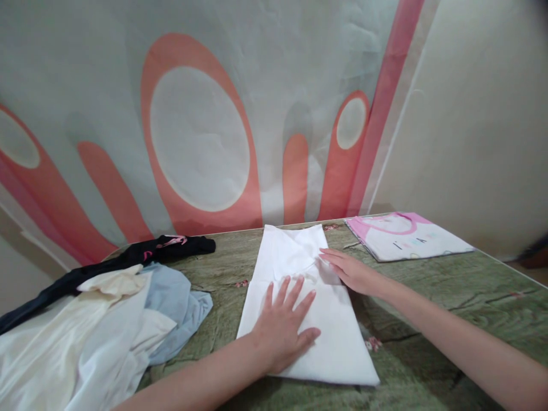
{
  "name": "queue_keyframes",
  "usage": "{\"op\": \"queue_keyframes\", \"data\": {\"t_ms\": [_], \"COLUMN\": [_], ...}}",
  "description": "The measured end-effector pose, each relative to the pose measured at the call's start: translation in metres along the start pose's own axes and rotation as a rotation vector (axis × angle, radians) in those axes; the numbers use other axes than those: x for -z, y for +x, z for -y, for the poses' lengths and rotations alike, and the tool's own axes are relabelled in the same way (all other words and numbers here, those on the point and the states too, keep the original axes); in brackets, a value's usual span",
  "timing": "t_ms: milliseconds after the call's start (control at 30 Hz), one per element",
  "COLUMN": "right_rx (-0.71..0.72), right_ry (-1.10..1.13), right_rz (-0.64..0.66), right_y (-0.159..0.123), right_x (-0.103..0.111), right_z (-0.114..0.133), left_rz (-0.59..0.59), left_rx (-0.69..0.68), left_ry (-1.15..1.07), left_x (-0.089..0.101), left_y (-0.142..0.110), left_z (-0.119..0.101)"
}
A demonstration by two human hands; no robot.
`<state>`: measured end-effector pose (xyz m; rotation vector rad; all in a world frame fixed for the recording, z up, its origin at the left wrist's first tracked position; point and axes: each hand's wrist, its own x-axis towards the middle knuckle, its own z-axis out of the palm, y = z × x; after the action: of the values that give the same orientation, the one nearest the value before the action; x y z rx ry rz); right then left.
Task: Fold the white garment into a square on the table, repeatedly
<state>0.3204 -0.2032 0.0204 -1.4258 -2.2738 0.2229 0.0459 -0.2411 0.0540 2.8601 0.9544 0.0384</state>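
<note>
A white garment (334,348), folded into a long strip, lies in front of me with its narrower end at the far side. My left hand (285,322) rests flat on its middle, fingers spread. My right hand (349,269) is at the strip's right edge, higher up. Its fingers are stretched out and touch the cloth near some wrinkles; the thumb is hidden. Whether the garment is a shirt cannot be told from this fold.
The garment lies on a wood-patterned table (432,308). A loose heap of white and light blue clothes (107,337) and a black garment (107,265) lie at the left. A folded pink-and-white shirt (411,234) lies at the back right. A printed backdrop (274,74) stands behind the table.
</note>
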Motion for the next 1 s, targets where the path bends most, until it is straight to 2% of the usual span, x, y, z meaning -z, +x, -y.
{"op": "queue_keyframes", "data": {"t_ms": [133,300,400,533,633,733,867,933,1000], "right_rx": [0.073,0.102,0.064,-0.011,-0.071,-0.103,-0.150,-0.184,-0.203], "right_ry": [-0.081,-0.178,-0.202,-0.258,-0.299,-0.316,-0.221,-0.097,0.063], "right_rz": [0.055,0.032,0.018,-0.022,-0.069,-0.099,-0.194,-0.166,-0.036], "right_y": [0.023,0.018,0.006,-0.009,-0.014,-0.014,-0.014,-0.015,-0.018], "right_x": [-0.006,-0.002,0.003,0.004,0.001,0.001,0.007,0.012,0.018], "right_z": [-0.007,-0.009,-0.007,0.000,0.006,0.012,0.020,0.026,0.033], "left_rz": [0.103,0.149,0.116,-0.009,-0.091,-0.150,-0.164,-0.187,-0.208], "left_rx": [-0.005,-0.162,-0.271,-0.256,-0.175,-0.116,-0.117,-0.075,-0.027], "left_ry": [-0.013,0.030,0.104,0.240,0.273,0.208,0.045,0.014,0.009], "left_x": [0.002,0.006,0.010,0.017,0.022,0.020,0.012,0.007,0.002], "left_y": [0.008,0.019,0.027,0.036,0.036,0.034,0.036,0.037,0.037], "left_z": [0.007,0.049,0.077,0.099,0.089,0.058,0.018,0.012,0.013]}}
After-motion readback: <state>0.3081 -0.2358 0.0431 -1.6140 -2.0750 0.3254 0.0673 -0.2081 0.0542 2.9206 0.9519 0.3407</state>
